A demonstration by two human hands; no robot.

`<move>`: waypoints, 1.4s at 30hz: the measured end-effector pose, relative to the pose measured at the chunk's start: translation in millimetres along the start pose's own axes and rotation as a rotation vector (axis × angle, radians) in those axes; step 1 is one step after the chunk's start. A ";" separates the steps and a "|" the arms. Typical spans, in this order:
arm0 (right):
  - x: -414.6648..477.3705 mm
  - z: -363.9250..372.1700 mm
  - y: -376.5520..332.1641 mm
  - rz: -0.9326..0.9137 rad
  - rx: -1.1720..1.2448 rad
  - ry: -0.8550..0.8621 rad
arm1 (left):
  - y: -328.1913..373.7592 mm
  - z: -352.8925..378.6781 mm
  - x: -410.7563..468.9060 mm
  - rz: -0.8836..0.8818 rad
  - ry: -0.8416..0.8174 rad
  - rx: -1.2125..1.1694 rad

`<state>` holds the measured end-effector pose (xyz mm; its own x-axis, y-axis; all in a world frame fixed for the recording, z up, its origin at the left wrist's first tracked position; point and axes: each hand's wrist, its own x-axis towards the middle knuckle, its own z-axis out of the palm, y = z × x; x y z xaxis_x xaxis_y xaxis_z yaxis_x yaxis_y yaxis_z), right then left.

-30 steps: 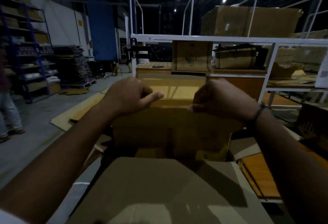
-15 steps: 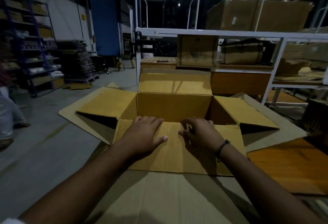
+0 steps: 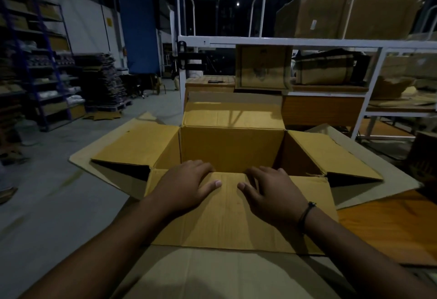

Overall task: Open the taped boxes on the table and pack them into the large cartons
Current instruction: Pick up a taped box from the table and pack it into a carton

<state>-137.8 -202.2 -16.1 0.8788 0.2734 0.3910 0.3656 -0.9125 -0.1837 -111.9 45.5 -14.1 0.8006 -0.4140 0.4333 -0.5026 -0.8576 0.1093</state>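
Note:
A large yellow-brown carton (image 3: 231,147) stands open in front of me, and what I see of its inside is bare. All its flaps are spread: the far flap (image 3: 233,114) upright, the left flap (image 3: 134,145) and right flap (image 3: 331,156) folded outward, the near flap (image 3: 231,223) laid toward me. My left hand (image 3: 186,185) and my right hand (image 3: 272,192) rest palm-down side by side on the near flap, fingertips at the fold line by the opening. Neither hand holds anything. No small taped box is in view.
The carton sits on flat cardboard sheets (image 3: 212,275) over an orange wooden table (image 3: 390,225). Behind it is a white metal rack (image 3: 283,42) carrying a big carton (image 3: 343,17) and a smaller box (image 3: 262,66). Blue shelving (image 3: 35,62) and stacked flattened cardboard (image 3: 101,81) stand at left.
One second ago both fists gripped the carton's top edge near my face. The flaps then spread open and both hands moved flat onto the near flap, where they stay.

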 end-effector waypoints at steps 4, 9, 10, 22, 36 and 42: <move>-2.2 19.2 3.1 -0.045 -0.134 0.120 | -2.7 21.3 -3.4 0.017 0.140 -0.023; -2.5 27.5 7.4 -0.062 -0.145 0.195 | -2.4 32.0 -4.9 0.009 0.234 0.023; -2.0 27.9 7.5 -0.062 -0.146 0.203 | -1.4 33.2 -4.0 0.004 0.244 0.024; -16.4 47.9 -27.3 -0.080 -0.106 0.276 | 55.5 59.6 1.3 -0.064 0.317 0.022; -24.7 45.8 -1.3 -0.017 -0.095 0.406 | 27.2 59.2 -9.8 -0.039 0.345 0.037; -30.5 45.8 12.3 0.054 -0.120 0.455 | 19.9 60.3 -15.4 -0.073 0.381 0.065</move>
<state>-146.1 -207.8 -71.6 0.6624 0.0880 0.7440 0.2616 -0.9577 -0.1197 -114.5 16.4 -72.6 0.6491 -0.2185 0.7287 -0.4171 -0.9033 0.1006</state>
